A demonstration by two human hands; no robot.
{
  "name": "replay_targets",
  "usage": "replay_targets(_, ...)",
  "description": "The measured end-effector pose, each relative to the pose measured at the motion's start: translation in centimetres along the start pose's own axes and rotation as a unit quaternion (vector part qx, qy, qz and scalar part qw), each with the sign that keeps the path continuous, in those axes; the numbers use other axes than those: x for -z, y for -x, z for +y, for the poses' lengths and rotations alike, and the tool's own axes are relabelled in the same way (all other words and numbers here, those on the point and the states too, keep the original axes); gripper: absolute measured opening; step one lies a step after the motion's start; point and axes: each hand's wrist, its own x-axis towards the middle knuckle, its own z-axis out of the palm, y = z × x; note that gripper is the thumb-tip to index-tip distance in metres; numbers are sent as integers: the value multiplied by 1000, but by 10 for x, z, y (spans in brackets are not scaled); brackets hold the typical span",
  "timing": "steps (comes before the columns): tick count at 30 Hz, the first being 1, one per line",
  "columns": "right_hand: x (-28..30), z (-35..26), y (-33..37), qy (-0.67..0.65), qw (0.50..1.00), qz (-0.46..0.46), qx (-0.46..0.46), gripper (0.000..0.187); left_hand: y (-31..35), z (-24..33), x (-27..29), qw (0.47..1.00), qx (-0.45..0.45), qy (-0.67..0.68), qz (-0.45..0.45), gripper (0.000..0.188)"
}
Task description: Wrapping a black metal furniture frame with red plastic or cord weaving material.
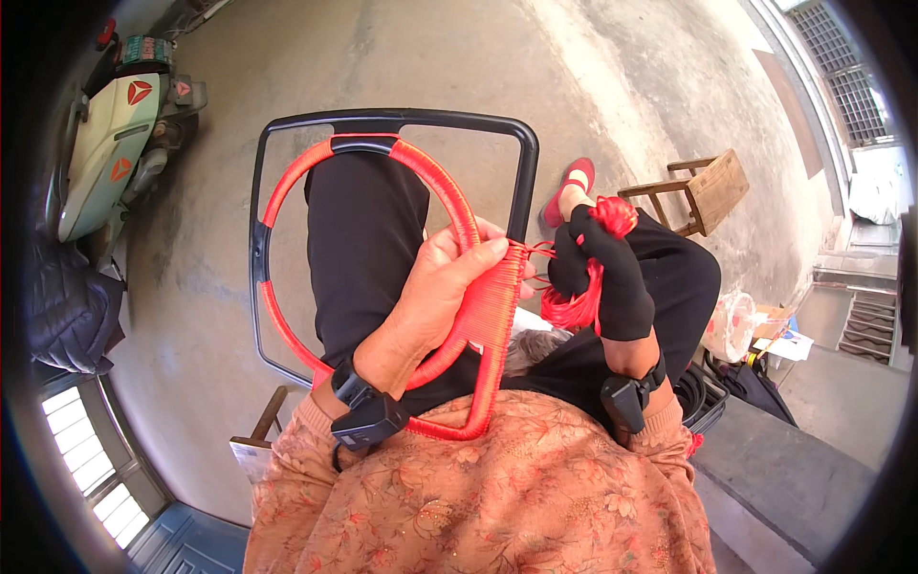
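Note:
Across my lap lies a black rounded-square frame with a ring inside it. Red cord is wound tightly round much of the ring, while short black stretches stay bare. My left hand, ungloved, pinches the frame's right side, thumb on top of a densely wound red panel. To the right, my right hand wears a black glove and is closed round a bundle of red cord, which bulges out above and below the fist. Thin strands run from the bundle to the panel's upper corner.
A wooden stool stands ahead on the right. At the far left is a pale green scooter, with a dark quilted cover below it. A plastic bag and a grey ledge are at my right.

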Motion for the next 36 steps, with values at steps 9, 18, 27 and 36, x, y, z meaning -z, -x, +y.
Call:
replay_targets(9,26,-31,30,166,931,284,160,33,-1,4,-3,999,-17,-24,44,10)
replay_targets(18,139,-119,60,185,906,286,253,35,-1,0,-2,997,-29,-21,65,15)
replay_targets(27,-19,-25,-50,792,420,107,430,37,-5,-7,-9,963,-166,-177,114,54)
replay_targets(36,-52,-28,-35,736,519,53,431,33,-8,-5,-1,989,-104,-88,58,30)
